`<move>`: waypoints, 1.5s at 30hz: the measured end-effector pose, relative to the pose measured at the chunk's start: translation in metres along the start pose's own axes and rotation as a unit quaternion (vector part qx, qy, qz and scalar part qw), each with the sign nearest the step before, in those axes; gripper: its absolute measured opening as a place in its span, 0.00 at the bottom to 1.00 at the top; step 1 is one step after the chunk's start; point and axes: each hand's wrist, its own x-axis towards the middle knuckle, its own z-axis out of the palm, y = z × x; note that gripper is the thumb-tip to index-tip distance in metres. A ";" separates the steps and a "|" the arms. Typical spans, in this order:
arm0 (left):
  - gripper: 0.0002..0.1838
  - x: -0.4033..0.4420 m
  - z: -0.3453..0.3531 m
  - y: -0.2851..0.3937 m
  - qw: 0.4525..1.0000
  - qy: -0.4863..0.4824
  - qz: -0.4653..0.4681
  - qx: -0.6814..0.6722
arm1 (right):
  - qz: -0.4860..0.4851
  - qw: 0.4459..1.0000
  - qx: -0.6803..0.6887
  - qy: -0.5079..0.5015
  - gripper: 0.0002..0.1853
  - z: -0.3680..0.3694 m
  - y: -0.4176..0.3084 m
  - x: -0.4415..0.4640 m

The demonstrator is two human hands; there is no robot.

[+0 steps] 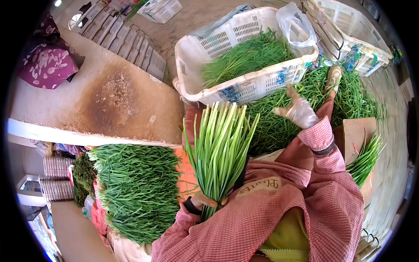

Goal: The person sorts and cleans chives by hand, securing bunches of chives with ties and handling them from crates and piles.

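My left hand (pixel 205 201) is closed round the lower part of a thick bunch of garlic chives (pixel 222 148), held upright in front of my body with the pale cut ends at the top. My right hand (pixel 299 111), in a whitish glove, is raised with its fingers spread and nothing in them. Beneath it lies a loose heap of green chives (pixel 270 124) on the floor. Just past both hands stands a white plastic crate (pixel 262 87) with more loose chives inside. On my left, a dense stack of chives (pixel 135 192) lies in neat rows.
A clear plastic bag (pixel 299 26) hangs on the crate's corner. Another white crate (pixel 349 26) stands at the back right. On the right, a small bunch of chives (pixel 365 161) rests on cardboard (pixel 360 126). A stained wall (pixel 87 83) rises at the left, with stacked crates (pixel 118 37) behind it.
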 end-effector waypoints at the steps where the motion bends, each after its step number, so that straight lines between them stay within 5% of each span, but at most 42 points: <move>1: 0.30 0.002 0.001 0.001 1.000 0.000 -0.002 0.005 | -0.003 0.978 0.151 -0.141 0.54 0.008 -0.008 -0.017; 3: 0.30 0.005 0.004 0.002 1.000 -0.002 -0.010 0.013 | -0.018 0.909 0.279 -0.310 0.54 0.043 -0.007 -0.035; 6: 0.30 0.006 0.008 0.004 1.000 0.001 -0.016 0.022 | -0.146 0.780 0.513 -0.327 0.18 0.065 0.008 -0.040; 8: 0.30 0.004 0.011 0.004 0.999 0.007 -0.020 0.023 | 0.054 0.795 0.597 -0.095 0.14 0.034 0.009 -0.028; 10: 0.30 0.004 0.012 0.006 0.999 0.009 -0.020 0.026 | 0.009 0.843 0.525 0.120 0.14 0.013 0.050 -0.008; 11: 0.30 0.005 0.013 0.007 0.999 0.010 -0.019 0.028 | 0.007 0.842 0.525 0.121 0.14 0.010 0.042 -0.011; 14: 0.30 0.010 0.016 0.009 0.999 0.014 -0.024 0.035 | -0.001 0.909 0.408 -0.078 0.14 0.000 -0.029 -0.048; 16: 0.30 0.014 0.017 0.010 0.999 0.010 -0.028 0.041 | -0.016 0.899 0.373 -0.227 0.13 0.022 -0.040 -0.053; 18: 0.30 0.014 0.020 0.010 0.998 0.013 -0.028 0.049 | -0.163 0.901 0.382 -0.125 0.11 0.038 -0.026 -0.042; 20: 0.30 0.013 0.020 0.010 0.998 0.017 -0.032 0.046 | -0.054 0.885 0.458 0.062 0.08 0.024 0.003 -0.015; 21: 0.30 0.011 0.022 0.010 0.998 0.018 -0.034 0.046 | -0.009 0.937 0.329 0.113 0.08 0.013 0.020 -0.005; 22: 0.30 0.011 0.022 0.009 0.998 0.019 -0.034 0.048 | -0.052 0.942 0.321 0.086 0.12 0.016 0.037 0.001; 24: 0.30 0.011 0.023 0.005 0.998 0.022 -0.041 0.050 | -0.165 0.982 -0.073 0.053 0.22 0.006 -0.002 -0.026; 25: 0.30 0.011 0.023 0.006 0.998 0.022 -0.044 0.050 | -0.097 0.989 -0.066 -0.093 0.31 0.004 -0.019 -0.033; 26: 0.30 0.010 0.024 0.006 0.998 0.023 -0.043 0.050 | -0.137 0.976 -0.093 -0.141 0.30 0.021 -0.012 -0.029; 27: 0.30 0.009 0.025 0.007 0.997 0.025 -0.043 0.051 | -0.123 0.908 0.311 -0.252 0.27 0.048 0.005 -0.024; 29: 0.30 0.007 0.024 0.006 0.997 0.032 -0.041 0.048 | -0.017 0.818 0.501 -0.282 0.23 0.073 0.031 -0.024; 31: 0.30 0.007 0.023 0.007 0.997 0.035 -0.041 0.048 | 0.018 0.885 0.404 -0.230 0.15 0.077 0.036 -0.024; 32: 0.30 0.007 0.023 0.007 0.997 0.035 -0.042 0.045 | 0.110 0.928 0.275 -0.225 0.07 0.054 0.029 -0.019; 33: 0.30 0.007 0.024 0.007 0.997 0.037 -0.041 0.045 | 0.094 0.902 0.412 -0.081 0.03 0.051 0.026 -0.017; 34: 0.30 0.007 0.023 0.008 0.997 0.038 -0.043 0.043 | 0.105 0.910 0.400 -0.041 0.04 0.031 0.029 -0.007; 36: 0.30 0.007 0.023 0.008 0.997 0.043 -0.040 0.046 | -0.022 0.900 0.395 0.184 0.03 0.020 0.094 0.026; 39: 0.30 0.005 0.024 0.010 0.997 0.055 -0.035 0.052 | 0.307 0.787 0.299 0.444 0.16 -0.061 0.139 0.039; 40: 0.30 0.005 0.024 0.011 0.996 0.061 -0.031 0.053 | 0.293 0.841 0.250 0.381 0.26 -0.082 0.163 0.029; 41: 0.30 0.008 0.023 0.013 0.996 0.063 -0.028 0.051 | 0.336 0.895 0.020 0.293 0.29 -0.079 0.223 0.034; 42: 0.30 0.013 0.023 0.017 0.996 0.066 -0.023 0.055 | 0.359 0.889 -0.211 0.190 0.32 -0.073 0.269 0.042; 44: 0.30 0.033 0.023 0.026 0.997 0.059 -0.012 0.039 | 0.223 0.956 -0.153 0.116 0.50 -0.027 0.184 -0.006; 45: 0.29 0.048 0.023 0.031 0.998 0.055 -0.002 0.025 | 0.029 0.986 0.044 0.158 0.56 0.015 0.172 -0.033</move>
